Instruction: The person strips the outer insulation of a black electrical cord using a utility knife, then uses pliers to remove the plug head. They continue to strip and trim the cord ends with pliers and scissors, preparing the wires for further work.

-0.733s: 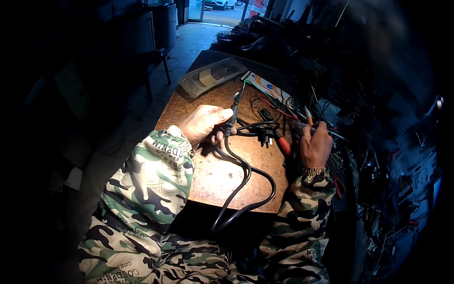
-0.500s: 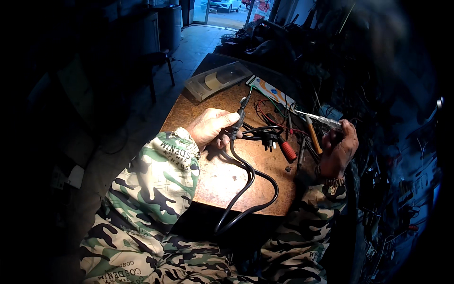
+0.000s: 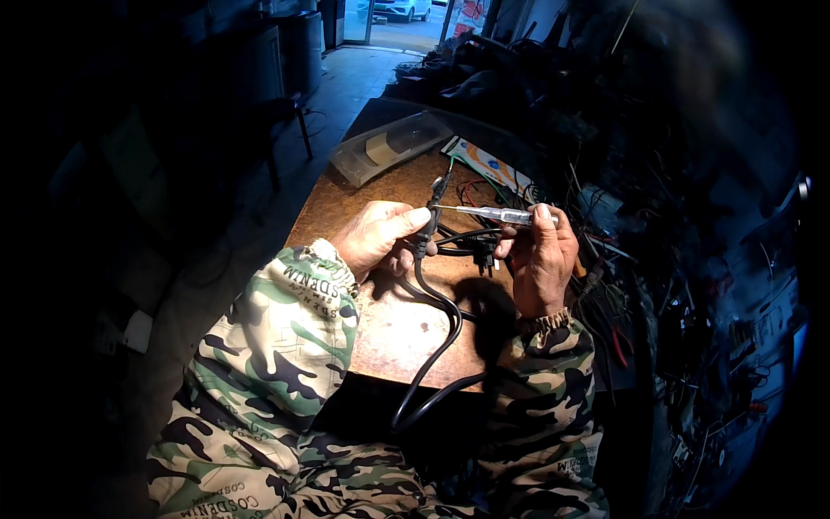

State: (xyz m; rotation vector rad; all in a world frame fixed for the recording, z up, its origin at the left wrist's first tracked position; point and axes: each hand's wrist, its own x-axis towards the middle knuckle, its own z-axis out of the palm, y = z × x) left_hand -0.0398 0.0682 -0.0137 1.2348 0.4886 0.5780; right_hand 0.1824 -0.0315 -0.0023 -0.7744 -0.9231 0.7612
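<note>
Hands: left (image 3: pixel 380 235) gripping black cable (image 3: pixel 432 333), right (image 3: pixel 540 259) pinching clear-handled screwdriver (image 3: pixel 497 214); bare worktop (image 3: pixel 393 333) at near edge.

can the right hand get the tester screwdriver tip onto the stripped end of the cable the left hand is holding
Probably yes: the right hand holds the tester screwdriver pointing left, its tip right beside the black cable end in the left hand, nothing between.

Black cable (image 3: pixel 437 333) upright over the wooden bench; clear-handled tester screwdriver (image 3: pixel 491 213) level, tip at its end.
</note>
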